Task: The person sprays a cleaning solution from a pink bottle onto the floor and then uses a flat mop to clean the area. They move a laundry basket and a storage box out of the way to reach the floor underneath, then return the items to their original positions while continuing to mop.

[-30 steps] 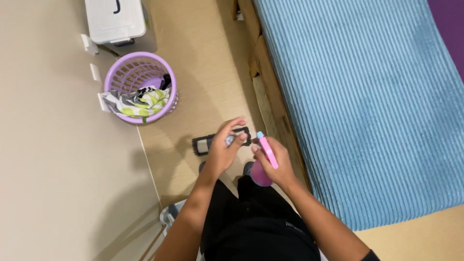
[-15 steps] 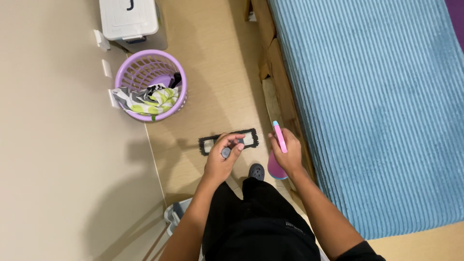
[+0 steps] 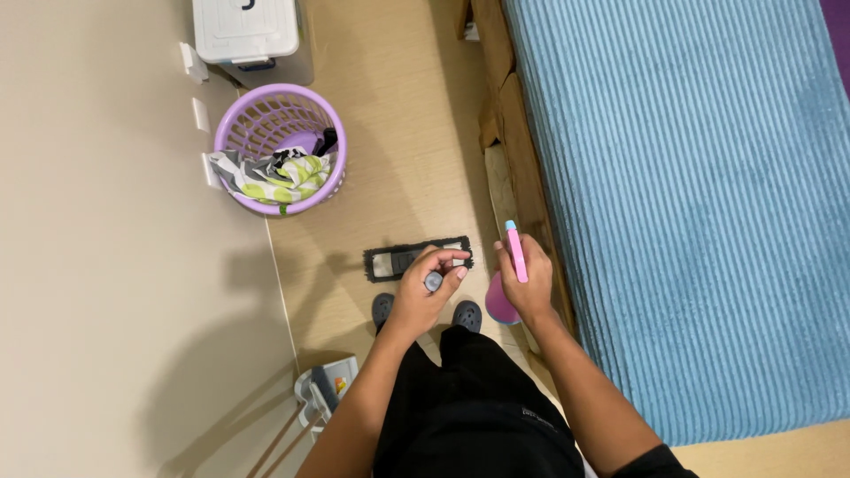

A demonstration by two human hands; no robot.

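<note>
I look straight down at a flat mop head, dark-edged with a pale pad, lying on the tan floor in front of my dark slippers. My left hand grips the grey top end of the mop's upright handle, seen end-on. My right hand holds a pink spray bottle by its pink trigger head with a blue tip, beside the wooden bed frame.
A purple laundry basket with crumpled clothes stands by the wall at upper left, a white lidded box behind it. A bed with a blue ribbed cover fills the right. A dustpan and brush lean by the wall.
My two hands have drawn apart: the right hand with the pink bottle went right toward the bed, while the left stays on the mop handle. The view has tilted slightly.
</note>
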